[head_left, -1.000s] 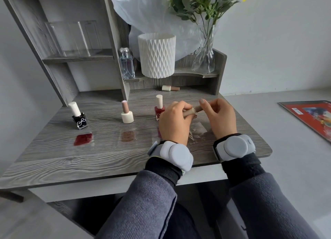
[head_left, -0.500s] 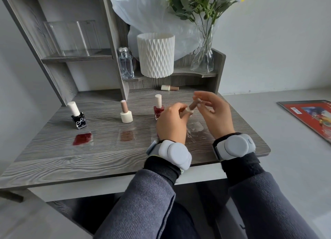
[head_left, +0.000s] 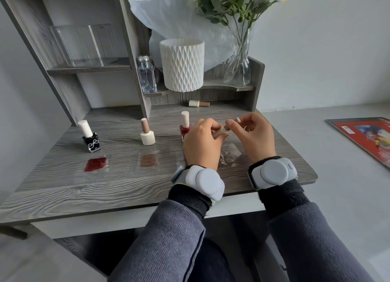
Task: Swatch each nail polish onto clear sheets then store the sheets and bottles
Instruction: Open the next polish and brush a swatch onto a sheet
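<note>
My left hand (head_left: 201,142) grips a small beige nail polish bottle (head_left: 219,131), tilted, above the wooden desk (head_left: 63,182). My right hand (head_left: 253,137) pinches its cap (head_left: 233,121) at the top end. Under both hands lies a clear sheet (head_left: 231,153). To the left stand a black bottle (head_left: 90,138), a beige bottle (head_left: 146,133) and a red bottle (head_left: 185,125). A dark red swatch sheet (head_left: 96,164) lies before the black bottle, a brownish swatch sheet (head_left: 148,159) before the beige one. Another beige bottle (head_left: 198,103) lies on its side at the back.
A clear acrylic organiser (head_left: 84,45) stands on the upper left shelf. A perfume bottle (head_left: 147,76), a white ribbed pot (head_left: 182,64) and a glass vase with flowers (head_left: 237,66) stand on the lower shelf. A red magazine (head_left: 367,138) lies on the floor at right.
My hands have risen slightly off the desk and the bottle has tilted more upright. My right fingers shifted from the bottle's end to pinching its cap.
</note>
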`<control>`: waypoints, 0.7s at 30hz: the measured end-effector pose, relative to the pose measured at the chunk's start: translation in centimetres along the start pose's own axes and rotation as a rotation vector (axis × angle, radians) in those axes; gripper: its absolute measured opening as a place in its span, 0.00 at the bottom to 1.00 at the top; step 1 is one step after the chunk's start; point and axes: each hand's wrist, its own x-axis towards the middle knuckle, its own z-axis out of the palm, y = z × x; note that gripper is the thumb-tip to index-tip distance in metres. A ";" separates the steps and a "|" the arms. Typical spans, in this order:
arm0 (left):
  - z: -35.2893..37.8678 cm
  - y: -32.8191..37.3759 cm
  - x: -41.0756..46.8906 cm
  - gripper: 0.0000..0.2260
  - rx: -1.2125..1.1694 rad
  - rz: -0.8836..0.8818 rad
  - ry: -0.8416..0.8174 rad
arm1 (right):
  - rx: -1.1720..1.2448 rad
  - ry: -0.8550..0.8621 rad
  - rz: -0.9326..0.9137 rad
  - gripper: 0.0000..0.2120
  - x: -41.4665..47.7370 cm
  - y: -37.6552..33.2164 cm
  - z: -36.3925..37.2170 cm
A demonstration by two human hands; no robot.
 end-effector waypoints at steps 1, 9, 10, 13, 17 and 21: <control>0.0 0.0 0.0 0.05 -0.004 -0.007 -0.007 | 0.002 -0.005 -0.014 0.10 0.0 0.0 0.0; -0.4 0.3 -0.2 0.06 -0.002 -0.078 -0.098 | -0.042 -0.188 -0.083 0.16 -0.1 -0.1 0.4; -0.4 0.3 -0.2 0.05 -0.002 -0.074 -0.099 | -0.037 -0.185 -0.053 0.19 -0.1 -0.1 0.5; -0.4 0.4 -0.2 0.03 0.022 -0.059 -0.096 | -0.088 -0.090 0.028 0.22 0.0 0.0 0.5; -0.2 0.3 -0.1 0.04 0.043 -0.012 -0.040 | -0.179 -0.009 0.044 0.18 0.0 0.1 0.3; 0.0 0.2 -0.1 0.05 0.064 0.006 -0.018 | -0.120 -0.006 -0.005 0.15 0.0 0.0 0.2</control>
